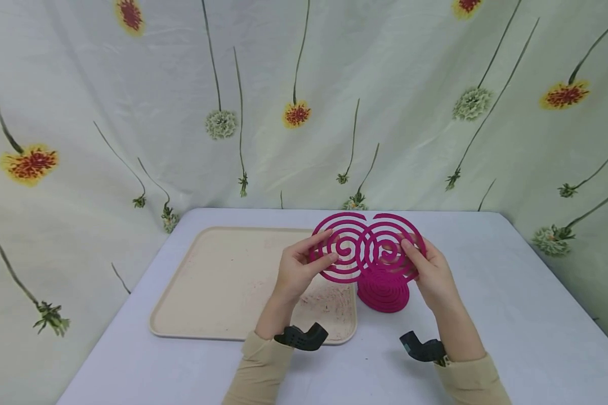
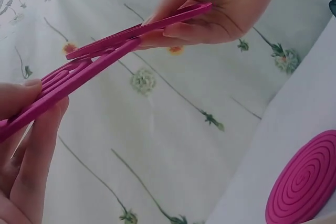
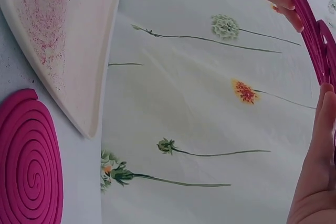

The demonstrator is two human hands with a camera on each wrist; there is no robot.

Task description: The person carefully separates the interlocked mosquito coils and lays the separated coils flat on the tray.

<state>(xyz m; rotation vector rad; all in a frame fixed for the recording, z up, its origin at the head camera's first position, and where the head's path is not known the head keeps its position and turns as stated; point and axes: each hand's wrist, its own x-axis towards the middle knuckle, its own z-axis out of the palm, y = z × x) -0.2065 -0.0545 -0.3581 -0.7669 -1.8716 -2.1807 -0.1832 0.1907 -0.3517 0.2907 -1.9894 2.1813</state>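
In the head view, my left hand pinches a magenta mosquito coil by its left edge, thumb in front. My right hand grips a second mosquito coil at its right side. Both spirals are raised above the table and overlap in the middle. Seen edge-on in the left wrist view, the left coil and the right coil cross at a slight angle and appear to touch. Beneath them, a tightly wound magenta coil lies flat on the table, its far part hidden by the held coils.
A beige tray lies on the left of the white table, with reddish crumbs and smears near its right end. The wound coil lies just beyond its right edge. Behind the table hangs a flower-printed cloth.
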